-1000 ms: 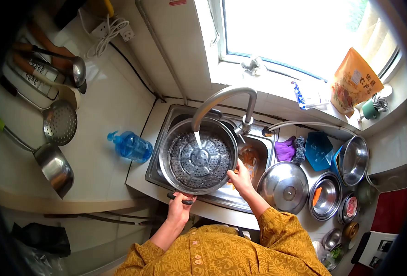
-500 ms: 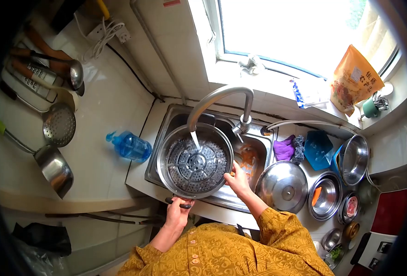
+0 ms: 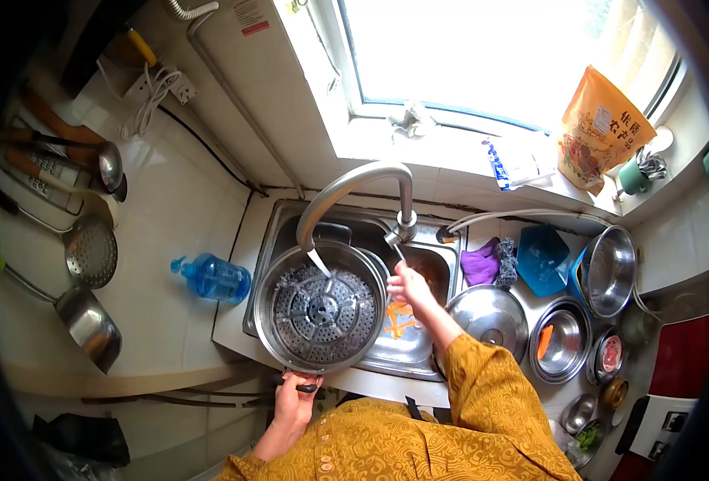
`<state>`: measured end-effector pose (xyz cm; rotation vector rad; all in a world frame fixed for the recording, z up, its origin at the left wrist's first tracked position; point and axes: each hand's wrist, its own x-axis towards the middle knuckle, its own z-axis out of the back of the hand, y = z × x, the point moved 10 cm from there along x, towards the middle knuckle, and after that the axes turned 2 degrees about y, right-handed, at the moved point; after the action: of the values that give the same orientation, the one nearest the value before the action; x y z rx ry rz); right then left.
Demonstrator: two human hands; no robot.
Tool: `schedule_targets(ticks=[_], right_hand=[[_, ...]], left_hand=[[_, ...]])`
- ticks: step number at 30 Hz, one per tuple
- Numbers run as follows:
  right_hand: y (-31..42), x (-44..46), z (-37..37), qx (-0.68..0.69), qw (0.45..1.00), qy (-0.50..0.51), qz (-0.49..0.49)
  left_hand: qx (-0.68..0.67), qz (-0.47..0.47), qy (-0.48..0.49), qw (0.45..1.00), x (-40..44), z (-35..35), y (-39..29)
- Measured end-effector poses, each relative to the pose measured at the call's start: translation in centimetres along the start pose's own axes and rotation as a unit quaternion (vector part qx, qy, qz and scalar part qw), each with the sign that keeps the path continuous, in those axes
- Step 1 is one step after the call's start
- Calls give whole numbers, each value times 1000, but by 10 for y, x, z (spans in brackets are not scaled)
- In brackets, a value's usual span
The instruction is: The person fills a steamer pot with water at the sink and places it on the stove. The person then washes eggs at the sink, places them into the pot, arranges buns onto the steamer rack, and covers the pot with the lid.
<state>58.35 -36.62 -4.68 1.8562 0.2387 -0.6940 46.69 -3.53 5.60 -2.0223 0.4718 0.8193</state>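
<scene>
The left hand [image 3: 293, 411] is closed round the black handle [image 3: 308, 389] of a steel pot [image 3: 264, 333]. The right hand [image 3: 410, 287] is apart from the pot, its fingers at the faucet lever [image 3: 399, 251]; whether they grip it or merely touch it, I cannot tell. With just one hand on the pot, a firm, low hold on the handle seems wise, since any water inside would make it heavy and apt to tip.

The pot sits over the left side of the double sink [image 3: 402, 355], with a perforated steamer plate [image 3: 324, 309] inside. A stream of water [image 3: 319, 263] falls from the faucet [image 3: 346, 181] onto the back part of the plate. Keeping the rim level and working the lever gently should limit splashing through the holes.

Orange scraps [image 3: 398, 322] lie in the sink to the right, best kept clear of the pot. Farther right on the counter, a domed steel lid [image 3: 505, 309] rests just beside the sink, close to the right forearm, so the elbow deserves care.
</scene>
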Motion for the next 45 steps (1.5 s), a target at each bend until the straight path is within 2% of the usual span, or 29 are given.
schedule_targets(ticks=[1,2,3,5,6,7,9,11,13,14,15,17,18,19,21,23,27,28,29,30,31,33,35,36,39,40,43,44,45], right_hand=[[6,6,0,111,992,-6,-59],[17,11,1,82,995,-26,-50],[12,30,0,34,998,14,-46],[6,39,-14,166,979,70,-92],[7,39,-12,149,981,41,-120],[9,39,-6,151,981,39,-119],[16,41,-3,342,935,52,-82],[12,43,-10,437,896,62,-52],[25,27,-25,477,878,20,-24],[27,25,-36,418,906,68,-14],[25,22,-46,289,954,71,-43],[61,28,-46,40,994,11,102],[89,26,-45,-100,966,-46,234],[104,22,-50,-145,958,-59,238],[110,22,-73,-86,969,24,231],[116,7,-94,-193,949,75,239],[125,-62,-72,-169,940,-55,291],[127,-84,-69,-161,934,-68,311],[123,-104,-64,-155,928,-85,327],[113,-117,-57,-146,923,-114,337],[102,-132,-50,-135,917,-141,349],[79,-169,-33,-80,910,-189,359],[53,-210,-18,-68,905,-248,338],[40,-232,-11,-50,899,-279,335],[10,-307,6,-20,880,-349,321],[1,-331,10,11,874,-357,329],[-29,-403,17,59,846,-408,338],[-38,-430,19,91,821,-434,359],[-50,-456,20,121,795,-458,379]], left_hand=[[-4,3,-4,1000,0,0,0],[3,6,-4,1000,-2,-1,-1],[7,4,-5,1000,-2,0,-1],[0,-3,-16,1000,-2,4,-1],[8,-6,-17,1000,-3,0,-2],[11,-6,-15,1000,-1,-2,-2],[4,4,-17,1000,-1,2,-1],[9,0,-17,1000,-1,1,-3],[15,3,-13,1000,-1,0,-1],[14,6,-6,1000,-2,1,-1],[16,8,2,1000,-1,1,-3],[30,19,11,999,-4,3,-7],[37,32,21,999,-6,2,-5],[40,36,29,998,-5,3,-6],[43,55,54,996,-7,5,-7],[67,67,49,994,-12,0,-12],[64,99,179,977,-1,20,-8],[95,110,170,975,3,34,-7],[167,109,109,974,-2,39,-12],[136,134,179,965,26,75,-4],[268,187,141,934,20,83,-3],[353,187,143,906,31,85,-22],[388,171,231,876,58,86,-31],[344,153,183,908,15,53,-38],[381,197,270,862,-8,34,-38],[408,164,277,854,-33,15,-45],[429,168,344,818,-58,-13,-41],[420,176,376,807,-43,-8,-35],[477,179,334,794,-47,-4,-35]])
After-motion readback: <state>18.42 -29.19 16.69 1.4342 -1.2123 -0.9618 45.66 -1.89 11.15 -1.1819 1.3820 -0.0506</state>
